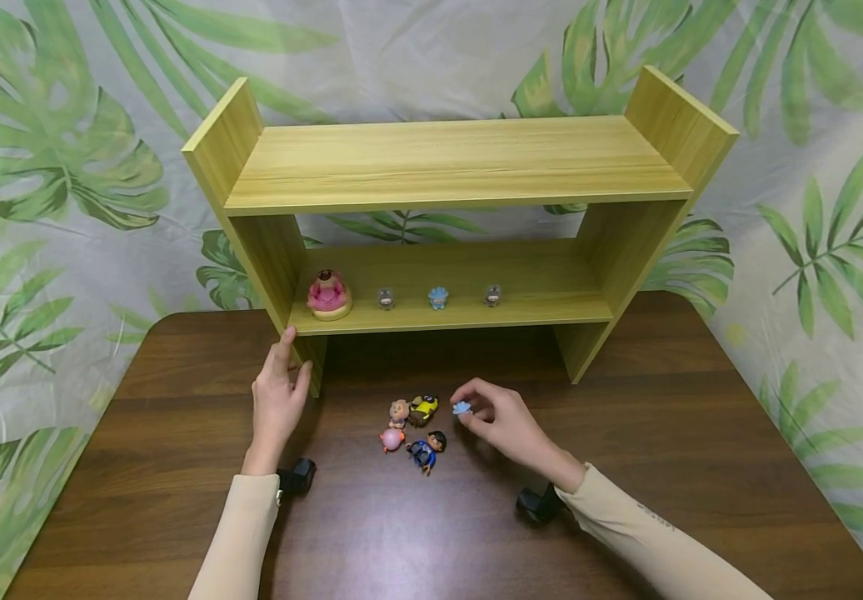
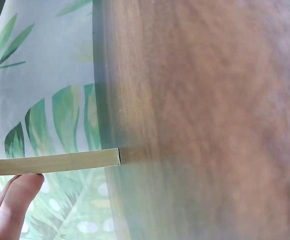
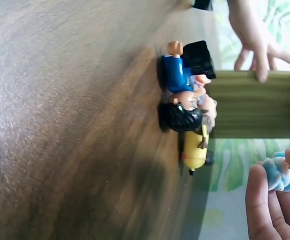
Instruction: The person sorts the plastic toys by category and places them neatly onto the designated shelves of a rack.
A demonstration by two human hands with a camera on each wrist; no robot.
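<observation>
My right hand pinches a small light-blue figure between thumb and fingers, to the right of the toys on the table; the right wrist view shows the blue figure at the fingertips. My left hand holds the shelf's left side panel at its front edge; in the left wrist view fingers touch the panel. Nearby on the table lie a yellow-and-black figure, a bear-like figure, a pink round toy and a figure in blue.
On the middle board of the wooden shelf stand a pink figure, a small grey figure, a light-blue figure and another grey figure. A leaf-patterned cloth hangs behind the brown table.
</observation>
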